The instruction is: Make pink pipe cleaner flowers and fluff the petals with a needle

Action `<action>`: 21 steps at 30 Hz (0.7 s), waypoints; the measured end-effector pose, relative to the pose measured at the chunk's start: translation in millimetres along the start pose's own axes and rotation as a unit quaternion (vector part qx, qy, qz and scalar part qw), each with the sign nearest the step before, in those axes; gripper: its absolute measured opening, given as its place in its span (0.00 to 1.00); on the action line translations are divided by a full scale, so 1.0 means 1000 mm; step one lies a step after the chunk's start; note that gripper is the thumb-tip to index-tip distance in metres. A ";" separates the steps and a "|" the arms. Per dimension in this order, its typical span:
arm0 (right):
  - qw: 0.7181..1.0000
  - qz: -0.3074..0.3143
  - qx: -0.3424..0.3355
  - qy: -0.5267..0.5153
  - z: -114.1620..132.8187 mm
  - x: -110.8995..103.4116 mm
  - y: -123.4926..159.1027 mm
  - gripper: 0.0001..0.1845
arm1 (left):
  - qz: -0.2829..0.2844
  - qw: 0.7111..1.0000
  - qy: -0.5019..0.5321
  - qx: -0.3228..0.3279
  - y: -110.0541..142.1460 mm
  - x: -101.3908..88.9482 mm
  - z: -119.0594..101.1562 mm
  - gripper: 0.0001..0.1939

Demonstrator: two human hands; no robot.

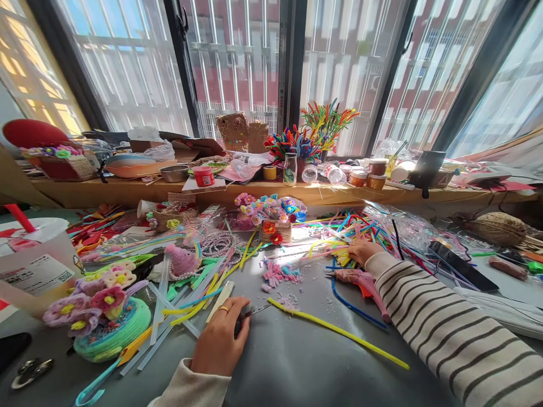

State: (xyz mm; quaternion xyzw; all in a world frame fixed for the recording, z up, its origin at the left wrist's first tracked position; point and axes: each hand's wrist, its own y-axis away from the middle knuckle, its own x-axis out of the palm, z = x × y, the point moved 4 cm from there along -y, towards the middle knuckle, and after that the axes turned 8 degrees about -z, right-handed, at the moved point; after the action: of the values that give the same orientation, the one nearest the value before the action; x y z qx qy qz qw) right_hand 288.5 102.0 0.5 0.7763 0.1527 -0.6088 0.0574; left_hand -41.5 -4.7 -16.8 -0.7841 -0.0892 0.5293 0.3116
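My left hand (220, 339), a ring on one finger, rests on the grey table (288, 362) with its fingers closed round small scissors (250, 312) whose blades point right. A long yellow pipe cleaner (339, 332) lies just beyond the blades, running right. My right hand (362, 251), in a striped sleeve, reaches forward into a heap of coloured pipe cleaners (348, 229); its fingers are curled among them and partly hidden. A pink glue gun (360, 281) and a blue pipe cleaner (350, 305) lie beside that wrist.
A green yarn bowl with pink and purple flowers (102, 316) sits at left, near a plastic drink cup (34, 265). Small flower baskets (271, 217), pearl strings (216, 243), a pink knitted cone (182, 261) and a black phone (462, 265) crowd the table. The windowsill holds jars (365, 172) and pipe-cleaner bouquets (314, 133).
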 end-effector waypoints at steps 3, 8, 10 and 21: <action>0.999 -0.018 -0.003 -0.030 -0.012 0.001 0.000 0.12 | 0.003 1.000 0.004 0.007 0.001 0.001 0.000 0.13; 0.997 -0.031 -0.022 -0.067 -0.023 0.000 0.003 0.12 | -0.001 1.000 0.011 0.019 -0.001 0.001 -0.001 0.12; 0.997 -0.026 -0.033 -0.071 -0.021 0.002 0.003 0.11 | -0.002 1.000 0.011 0.021 -0.002 0.001 -0.001 0.11; 0.998 -0.017 -0.030 -0.052 -0.009 0.016 -0.009 0.10 | -0.003 1.000 0.014 0.000 0.000 0.001 -0.004 0.11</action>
State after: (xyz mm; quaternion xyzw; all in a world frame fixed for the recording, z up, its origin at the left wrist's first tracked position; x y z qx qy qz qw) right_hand 297.8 115.7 -11.7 0.7391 0.1810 -0.6441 0.0783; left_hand -37.5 -5.4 -16.8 -0.7909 -0.0870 0.5178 0.3143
